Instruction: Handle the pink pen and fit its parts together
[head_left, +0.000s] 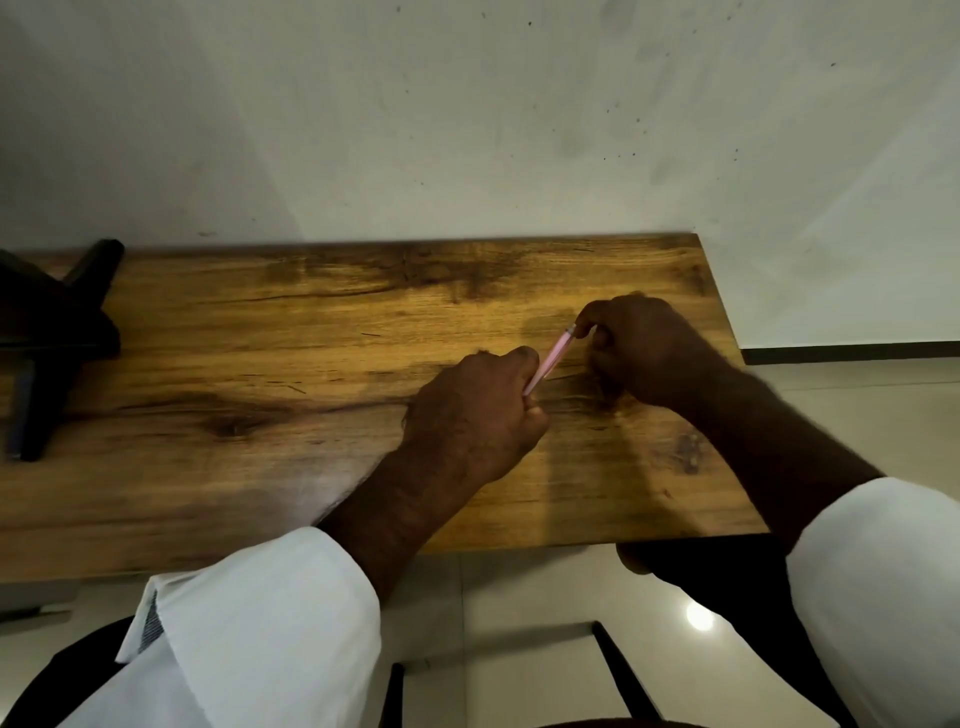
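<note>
A thin pink pen (554, 357) slants between my two hands just above the wooden table (260, 364). My left hand (478, 415) grips its lower end in a curled fist, so that end is hidden. My right hand (639, 348) pinches the upper tip between thumb and forefinger, and its other fingers are curled under. Both forearms reach in from white sleeves at the bottom.
A black stand with splayed legs (52, 332) sits at the table's left end. A pale wall rises behind the table. The table's right edge ends near my right wrist, over a glossy tiled floor (519, 597). A dark chair frame (618, 670) shows below.
</note>
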